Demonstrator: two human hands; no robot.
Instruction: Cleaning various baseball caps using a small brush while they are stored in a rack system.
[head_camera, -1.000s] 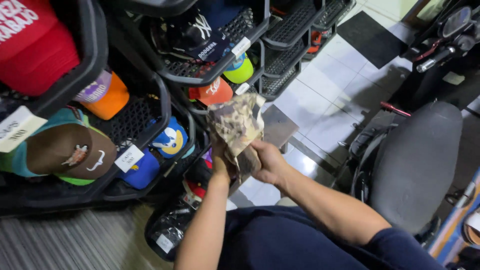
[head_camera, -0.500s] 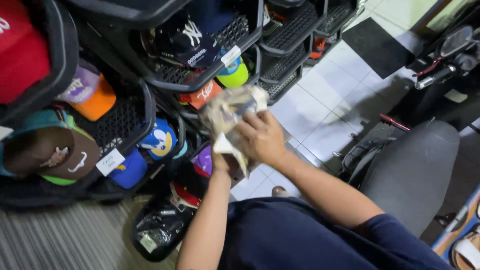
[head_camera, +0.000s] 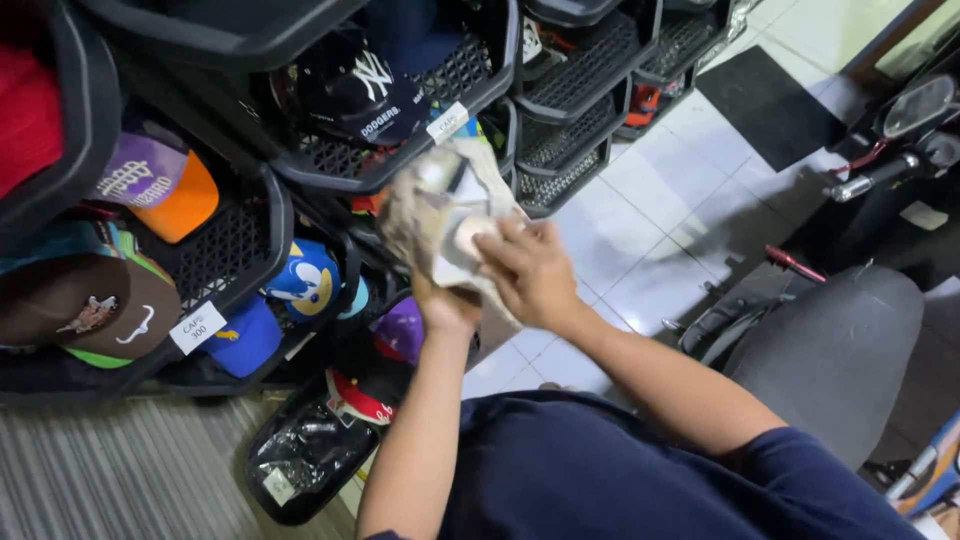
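Head view, read from left to right: I saw a brown cap (head_camera: 85, 310) lying in the lowest black basket (head_camera: 245, 235), with a purple and orange cap (head_camera: 160, 185) just above it and a white price tag (head_camera: 197, 327) clipped to the basket rim. Next came a blue cap (head_camera: 305, 280) with a cartoon face, and above it a dark navy cap (head_camera: 360, 90) in an upper basket. On the floor below lay a black bag (head_camera: 300, 455) wrapped in clear plastic. At centre, I noted my left hand (head_camera: 445, 305) closed around the lower edge of a camouflage cap (head_camera: 440, 205), gripping it from beneath. My right hand (head_camera: 525, 270) was clamped on the same cap from the side, fingers (head_camera: 490, 235) pressed into its pale lining. The cap was held in the air, just in front of the baskets, touching neither. Farther right, white floor tiles (head_camera: 690, 200), then a grey seat (head_camera: 840, 350).
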